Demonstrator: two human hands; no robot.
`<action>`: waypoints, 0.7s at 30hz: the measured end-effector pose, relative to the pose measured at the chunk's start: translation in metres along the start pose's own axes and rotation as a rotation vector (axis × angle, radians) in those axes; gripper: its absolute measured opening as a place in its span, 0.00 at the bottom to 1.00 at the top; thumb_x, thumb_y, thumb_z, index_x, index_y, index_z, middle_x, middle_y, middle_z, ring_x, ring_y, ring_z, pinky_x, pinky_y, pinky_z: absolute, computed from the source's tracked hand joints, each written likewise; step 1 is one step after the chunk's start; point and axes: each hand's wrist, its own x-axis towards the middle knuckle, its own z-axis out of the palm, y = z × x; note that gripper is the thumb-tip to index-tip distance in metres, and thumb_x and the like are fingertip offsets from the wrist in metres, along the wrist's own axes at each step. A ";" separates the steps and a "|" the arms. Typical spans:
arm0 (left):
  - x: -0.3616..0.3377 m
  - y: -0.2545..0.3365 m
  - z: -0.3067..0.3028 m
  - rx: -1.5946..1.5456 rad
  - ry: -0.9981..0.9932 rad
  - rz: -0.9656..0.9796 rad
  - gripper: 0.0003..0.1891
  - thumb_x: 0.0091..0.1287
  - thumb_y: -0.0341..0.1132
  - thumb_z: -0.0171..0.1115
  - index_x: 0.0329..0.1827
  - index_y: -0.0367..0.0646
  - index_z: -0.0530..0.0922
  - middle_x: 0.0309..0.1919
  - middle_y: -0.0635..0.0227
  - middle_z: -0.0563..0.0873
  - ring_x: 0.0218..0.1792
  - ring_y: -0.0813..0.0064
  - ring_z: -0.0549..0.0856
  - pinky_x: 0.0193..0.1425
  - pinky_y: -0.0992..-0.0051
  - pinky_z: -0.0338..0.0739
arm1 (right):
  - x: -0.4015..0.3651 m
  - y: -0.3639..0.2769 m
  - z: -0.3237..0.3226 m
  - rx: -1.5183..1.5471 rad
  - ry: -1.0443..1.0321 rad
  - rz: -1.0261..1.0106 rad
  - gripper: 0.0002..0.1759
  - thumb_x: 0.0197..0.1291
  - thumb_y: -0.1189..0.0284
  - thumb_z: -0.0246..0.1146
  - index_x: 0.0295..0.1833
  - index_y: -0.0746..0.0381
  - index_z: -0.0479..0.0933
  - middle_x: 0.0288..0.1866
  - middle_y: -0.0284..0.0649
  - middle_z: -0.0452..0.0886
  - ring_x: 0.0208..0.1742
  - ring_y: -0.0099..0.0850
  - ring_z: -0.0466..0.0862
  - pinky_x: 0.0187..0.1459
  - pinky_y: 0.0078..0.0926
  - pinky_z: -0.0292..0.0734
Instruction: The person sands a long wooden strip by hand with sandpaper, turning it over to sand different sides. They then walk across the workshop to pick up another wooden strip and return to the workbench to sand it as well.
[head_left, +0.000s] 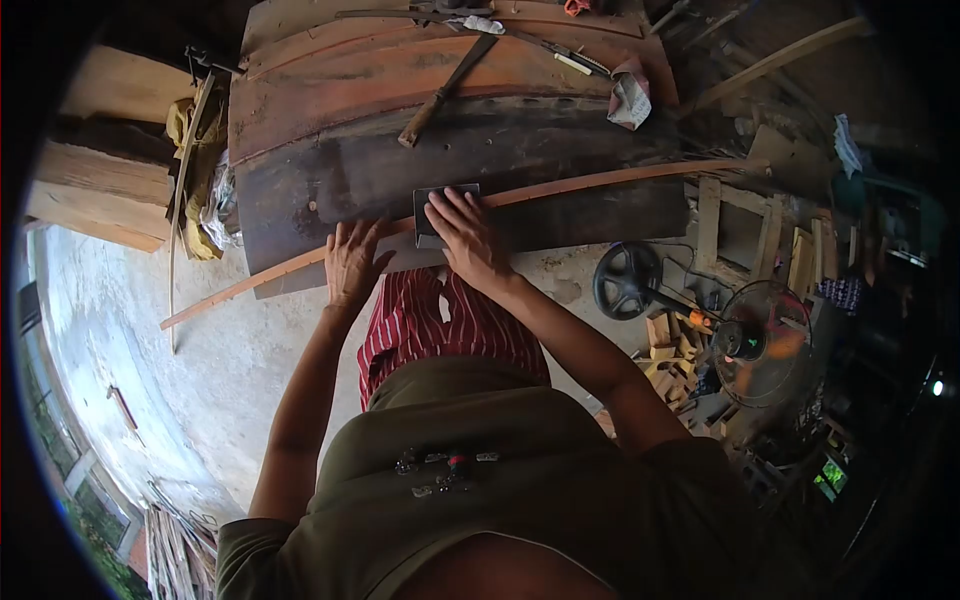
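Note:
A long, thin wooden strip point(590, 180) lies slantwise over the near part of the dark workbench point(560, 135), its left end jutting past the bench edge. My left hand point(352, 262) grips the strip left of centre, fingers over the top and thumb on the near side. Across the strip's middle sits a dark rectangular piece of sandpaper point(427, 207). My right hand point(470, 238) presses down on it, fingers laid over its top and upper edge. The palm side of both hands is hidden.
Farther back on the bench lie a wooden-handled chisel-like tool point(430, 115), a utility knife point(575, 62) and a crumpled paper packet point(629, 95). A fan point(750, 340) stands at right beside wood offcuts point(670, 365). Thick timber point(100, 195) is stacked at left.

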 end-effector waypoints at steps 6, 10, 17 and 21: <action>0.012 -0.013 0.010 -0.109 0.042 -0.042 0.11 0.61 0.38 0.69 0.46 0.51 0.86 0.40 0.69 0.84 0.46 0.60 0.77 0.53 0.62 0.69 | -0.041 0.123 -0.088 -0.094 0.075 0.141 0.41 0.48 0.83 0.69 0.72 0.62 0.68 0.75 0.42 0.68 0.77 0.41 0.64 0.77 0.45 0.55; 0.014 -0.015 0.012 -0.149 0.021 -0.020 0.11 0.61 0.36 0.69 0.46 0.50 0.86 0.39 0.69 0.84 0.44 0.59 0.77 0.54 0.61 0.69 | -0.059 0.180 -0.097 -0.133 0.131 0.252 0.38 0.51 0.82 0.65 0.71 0.65 0.67 0.75 0.47 0.67 0.77 0.45 0.63 0.77 0.48 0.53; 0.019 -0.024 0.016 -0.135 -0.006 -0.004 0.12 0.59 0.36 0.71 0.46 0.49 0.86 0.39 0.67 0.84 0.43 0.59 0.77 0.52 0.62 0.69 | -0.041 0.094 -0.035 -0.076 0.036 -0.082 0.44 0.45 0.87 0.66 0.74 0.63 0.65 0.77 0.45 0.63 0.78 0.42 0.62 0.78 0.41 0.55; 0.016 -0.017 0.015 -0.155 0.009 -0.011 0.12 0.58 0.36 0.71 0.45 0.48 0.86 0.39 0.67 0.84 0.43 0.59 0.77 0.52 0.62 0.70 | -0.075 0.211 -0.130 -0.334 0.254 0.323 0.38 0.50 0.86 0.63 0.71 0.65 0.67 0.76 0.47 0.66 0.77 0.44 0.64 0.77 0.42 0.56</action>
